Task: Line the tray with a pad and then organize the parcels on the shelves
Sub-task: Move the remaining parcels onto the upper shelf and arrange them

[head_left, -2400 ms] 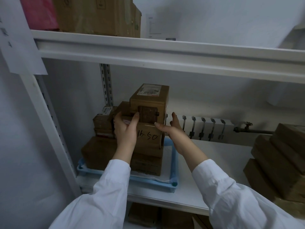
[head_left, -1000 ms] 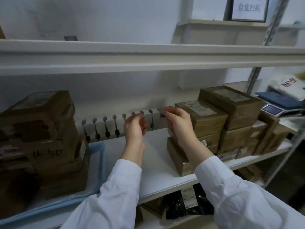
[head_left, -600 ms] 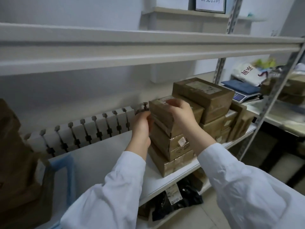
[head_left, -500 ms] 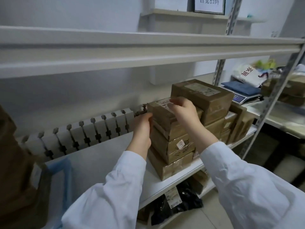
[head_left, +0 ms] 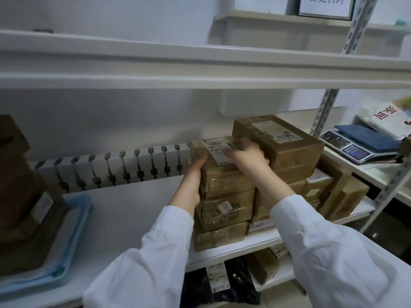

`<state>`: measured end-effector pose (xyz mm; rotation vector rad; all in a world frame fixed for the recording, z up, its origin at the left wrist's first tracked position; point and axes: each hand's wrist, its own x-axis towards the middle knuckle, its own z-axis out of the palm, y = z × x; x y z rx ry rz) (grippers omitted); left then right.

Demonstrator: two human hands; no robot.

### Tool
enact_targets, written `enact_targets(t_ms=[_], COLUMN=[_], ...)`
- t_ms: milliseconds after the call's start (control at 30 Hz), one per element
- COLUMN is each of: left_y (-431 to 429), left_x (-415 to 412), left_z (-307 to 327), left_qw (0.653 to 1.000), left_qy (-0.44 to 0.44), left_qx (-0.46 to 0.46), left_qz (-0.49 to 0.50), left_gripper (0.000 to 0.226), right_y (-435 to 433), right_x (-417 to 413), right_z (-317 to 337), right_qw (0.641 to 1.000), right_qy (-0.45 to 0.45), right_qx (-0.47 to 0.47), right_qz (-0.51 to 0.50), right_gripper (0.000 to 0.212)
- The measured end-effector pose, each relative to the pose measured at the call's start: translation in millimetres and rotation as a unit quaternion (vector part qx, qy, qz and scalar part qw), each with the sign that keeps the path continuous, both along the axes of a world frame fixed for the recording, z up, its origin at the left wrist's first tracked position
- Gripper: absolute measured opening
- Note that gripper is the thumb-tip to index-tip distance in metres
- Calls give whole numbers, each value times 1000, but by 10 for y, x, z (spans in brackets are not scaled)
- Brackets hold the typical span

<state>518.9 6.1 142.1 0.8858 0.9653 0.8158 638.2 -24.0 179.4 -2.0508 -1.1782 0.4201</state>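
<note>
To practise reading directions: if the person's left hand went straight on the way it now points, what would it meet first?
Probably the white radiator behind the shelf; the left hand points back beside the top parcel. Depth unclear.

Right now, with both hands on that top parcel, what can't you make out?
All in the head view.
Label print on the top parcel: too small, and partly under the right hand.
Left hand fingertips: behind that parcel.
Parcel stack on the blue tray: cut off by the left edge; any pad beneath is covered.
Wall sign: cut by the top edge.
</note>
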Motion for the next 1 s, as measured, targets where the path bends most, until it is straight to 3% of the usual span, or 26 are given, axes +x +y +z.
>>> enact_targets(t_ms=[133, 333, 533, 767, 1000], left_y=[-134, -293, -370, -440, -351], left_x=[25, -8, -207, -264, -288], left_z=[15, 141, 95, -51, -134], left_qw=[1000, 998, 982, 959, 951], left_qy=[-19, -23, -72, -147, -213], left_qx=[-16, 2, -3, -43, -82], left_qz=[17, 66, 176, 238, 210], left_gripper=[61, 26, 25, 26, 43], right_y=[-50, -169, -260, -90, 91], right_x=[82, 242, 244, 208, 112], right_z=[-9, 44, -115, -385, -521], right_qw=[993, 963, 925, 937, 958], right_qy=[89, 211, 335, 341, 282], right_qx=[51, 103, 115, 11, -54], right_qz=[51, 134, 140, 67, 2], right_gripper=[72, 33, 49, 55, 70])
